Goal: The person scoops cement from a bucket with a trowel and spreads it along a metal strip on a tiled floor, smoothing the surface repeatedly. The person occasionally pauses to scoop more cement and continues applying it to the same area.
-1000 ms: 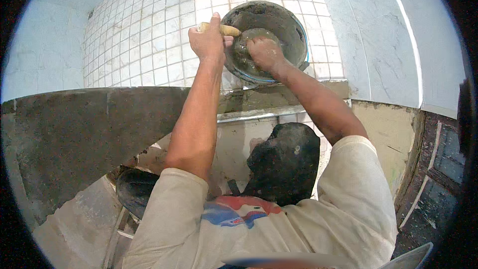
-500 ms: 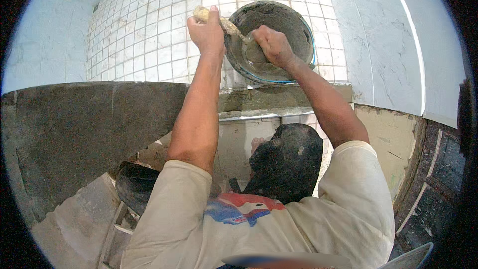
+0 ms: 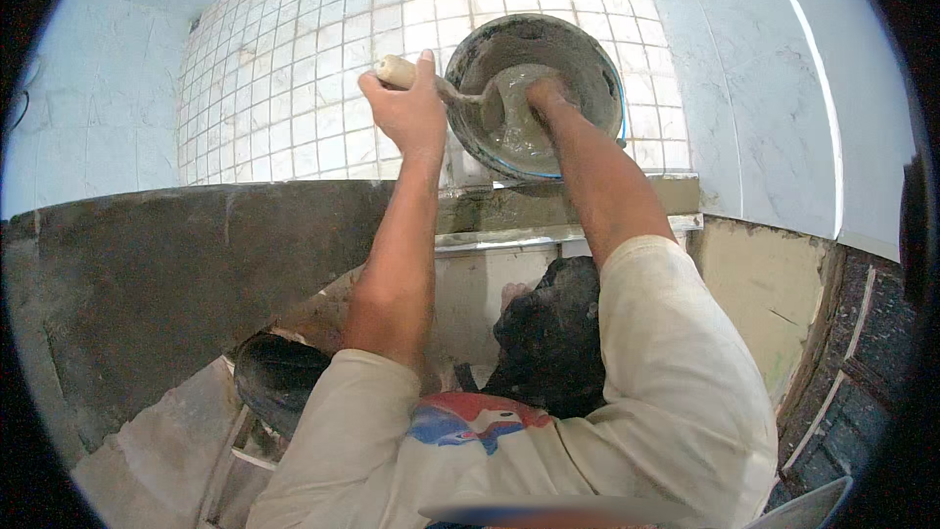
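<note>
My left hand [image 3: 406,103] is wrapped around the pale handle of a trowel [image 3: 396,71], its thumb pointing up. The trowel's neck crosses the rim of a round dark bucket [image 3: 462,142], and its grey, mortar-coated blade tilts inside. Wet grey mix with shiny water [image 3: 524,142] lies in the bucket. My right hand [image 3: 546,96] reaches down into this wet mix, just right of the blade. Its fingers are sunk out of sight, so their shape and anything in them are hidden.
The bucket stands on a white-tiled surface [image 3: 294,88] at its near edge, beside a mortar-smeared ledge [image 3: 519,211]. A dark grey slab [image 3: 196,264] spans the left. Pale blue wall panels [image 3: 764,88] rise at the right. Dark-clothed knees [image 3: 548,333] are below the ledge.
My right hand, closed beside the trowel blade before, has gone down into the wet mix. The trowel handle has tipped lower at the left, and more of its blade shows.
</note>
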Tool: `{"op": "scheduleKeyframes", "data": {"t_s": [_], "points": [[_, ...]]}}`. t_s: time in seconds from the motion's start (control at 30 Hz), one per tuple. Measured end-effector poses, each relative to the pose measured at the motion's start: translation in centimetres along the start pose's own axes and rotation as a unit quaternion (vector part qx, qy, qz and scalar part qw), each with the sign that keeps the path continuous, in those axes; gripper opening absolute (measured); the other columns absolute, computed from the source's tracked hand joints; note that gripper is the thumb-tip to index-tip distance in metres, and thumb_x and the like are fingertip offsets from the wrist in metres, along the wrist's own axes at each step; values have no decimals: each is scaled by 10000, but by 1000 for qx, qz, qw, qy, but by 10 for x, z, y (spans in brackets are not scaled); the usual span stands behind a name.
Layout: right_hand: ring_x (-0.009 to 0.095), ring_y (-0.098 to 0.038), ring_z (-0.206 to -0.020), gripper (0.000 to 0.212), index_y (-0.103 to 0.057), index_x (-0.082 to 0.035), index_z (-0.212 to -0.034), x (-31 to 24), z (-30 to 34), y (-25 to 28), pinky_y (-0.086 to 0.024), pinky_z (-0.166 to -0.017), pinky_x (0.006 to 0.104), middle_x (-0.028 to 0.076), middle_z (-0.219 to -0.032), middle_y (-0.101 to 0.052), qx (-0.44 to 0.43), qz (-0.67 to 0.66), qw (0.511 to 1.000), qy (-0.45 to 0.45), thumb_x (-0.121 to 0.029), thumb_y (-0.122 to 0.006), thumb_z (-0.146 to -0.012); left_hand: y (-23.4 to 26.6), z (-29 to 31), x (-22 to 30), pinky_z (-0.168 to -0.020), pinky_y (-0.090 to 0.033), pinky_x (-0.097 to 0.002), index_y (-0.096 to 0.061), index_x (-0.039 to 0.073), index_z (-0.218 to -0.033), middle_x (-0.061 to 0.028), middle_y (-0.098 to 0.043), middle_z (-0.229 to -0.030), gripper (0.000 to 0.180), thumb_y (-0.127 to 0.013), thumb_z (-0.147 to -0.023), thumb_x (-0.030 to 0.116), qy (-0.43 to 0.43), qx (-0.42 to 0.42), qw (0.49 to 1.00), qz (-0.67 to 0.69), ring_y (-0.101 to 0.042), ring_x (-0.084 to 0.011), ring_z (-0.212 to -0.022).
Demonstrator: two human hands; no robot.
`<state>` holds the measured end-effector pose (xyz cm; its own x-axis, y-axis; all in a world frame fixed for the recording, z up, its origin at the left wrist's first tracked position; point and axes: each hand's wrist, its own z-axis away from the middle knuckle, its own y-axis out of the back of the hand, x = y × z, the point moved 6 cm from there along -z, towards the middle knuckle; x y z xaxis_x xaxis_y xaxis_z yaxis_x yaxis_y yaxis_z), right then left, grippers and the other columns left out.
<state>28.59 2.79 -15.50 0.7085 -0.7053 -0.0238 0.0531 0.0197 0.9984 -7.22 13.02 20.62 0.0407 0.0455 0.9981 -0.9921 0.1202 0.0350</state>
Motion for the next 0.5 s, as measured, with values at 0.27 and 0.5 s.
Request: {"op": "scheduleKeyframes", "data": {"t_s": [0.27, 0.5], "points": [[418, -729, -1034, 428, -688, 156, -1031, -244, 102, 240, -593, -892, 476, 309, -1023, -716, -243, -209, 915, 244, -258, -619, -950, 43, -37, -20, -771, -542, -438, -587, 10, -1053, -159, -692, -904, 476, -868, -833, 326, -28, 59, 983, -170, -689, -280, -793], [443, -722, -1086, 386, -555, 153, -1286, -219, 144, 281, -591, -932, 505, 344, -1140, -707, -148, -158, 967, 137, -131, -465, -1039, 9, -15, -18, -629, -536, -368, -569, 39, -921, -107, -658, -810, 439, -875, -829, 341, -6, 5, 998, -69, -622, -219, -648]]}}
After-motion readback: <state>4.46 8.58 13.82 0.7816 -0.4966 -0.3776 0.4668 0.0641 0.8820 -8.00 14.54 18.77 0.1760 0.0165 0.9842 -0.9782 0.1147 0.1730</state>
